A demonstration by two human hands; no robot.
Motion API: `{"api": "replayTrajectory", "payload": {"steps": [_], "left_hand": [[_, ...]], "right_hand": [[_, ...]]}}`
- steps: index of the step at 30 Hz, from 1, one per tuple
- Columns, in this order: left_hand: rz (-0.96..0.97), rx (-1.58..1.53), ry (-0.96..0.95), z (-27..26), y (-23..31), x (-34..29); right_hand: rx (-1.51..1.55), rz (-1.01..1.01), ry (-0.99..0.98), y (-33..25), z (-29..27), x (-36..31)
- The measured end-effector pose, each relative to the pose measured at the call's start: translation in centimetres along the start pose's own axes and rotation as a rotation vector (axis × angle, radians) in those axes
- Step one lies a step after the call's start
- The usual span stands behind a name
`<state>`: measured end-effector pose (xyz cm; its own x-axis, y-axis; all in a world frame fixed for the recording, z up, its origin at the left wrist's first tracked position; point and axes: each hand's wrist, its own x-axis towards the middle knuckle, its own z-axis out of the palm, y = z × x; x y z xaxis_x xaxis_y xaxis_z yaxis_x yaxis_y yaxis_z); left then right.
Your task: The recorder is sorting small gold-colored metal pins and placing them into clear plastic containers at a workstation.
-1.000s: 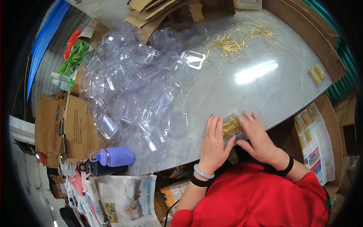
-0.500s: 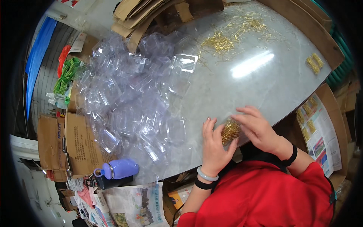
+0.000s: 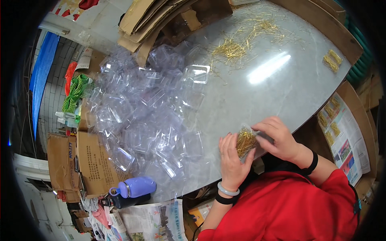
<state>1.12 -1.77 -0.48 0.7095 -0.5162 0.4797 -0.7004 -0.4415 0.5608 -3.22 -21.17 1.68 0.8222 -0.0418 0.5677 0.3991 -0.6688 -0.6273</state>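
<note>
A small clear plastic box (image 3: 246,143) filled with thin gold wire pieces is at the near edge of the table, between my hands. My left hand (image 3: 234,162) wraps its left side, fingers along one wall and thumb at the near end. On the other side, my right hand (image 3: 277,138) has its fingertips at the box's upper right rim, index finger and thumb bent around the edge. The lid is hard to make out. Loose gold wire pieces (image 3: 231,50) lie scattered at the far side of the grey table (image 3: 229,104).
Empty clear plastic boxes (image 3: 144,108) are heaped across the table's left. Two filled boxes (image 3: 332,61) sit at the far right. Below the right edge, a carton (image 3: 366,148) holds more filled ones on newspaper. A purple bottle (image 3: 138,187) and stacked cardboard (image 3: 140,20) border the left.
My right hand's fingers have drawn in from a spread pose to the box's edge. My left hand keeps hold of the box. The whole view has shifted slightly.
</note>
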Motion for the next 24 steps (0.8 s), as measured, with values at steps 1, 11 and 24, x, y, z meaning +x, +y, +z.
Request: {"api": "replayTrajectory", "payload": {"steps": [1, 11, 24], "left_hand": [[-0.011, 0.001, -0.001, 0.0, 0.0, -0.1], [0.028, 0.046, -0.075, -0.3, 0.2, 0.1], [-0.017, 0.005, -0.053, -0.1, 0.3, 0.0]], "right_hand": [[0.012, 0.047, 0.009, -0.5, -0.3, 0.0], [-0.135, 0.009, 0.020, -0.1, 1.3, -0.2], [-0.163, 0.083, 0.091, -1.8, 0.8, -2.3]]}}
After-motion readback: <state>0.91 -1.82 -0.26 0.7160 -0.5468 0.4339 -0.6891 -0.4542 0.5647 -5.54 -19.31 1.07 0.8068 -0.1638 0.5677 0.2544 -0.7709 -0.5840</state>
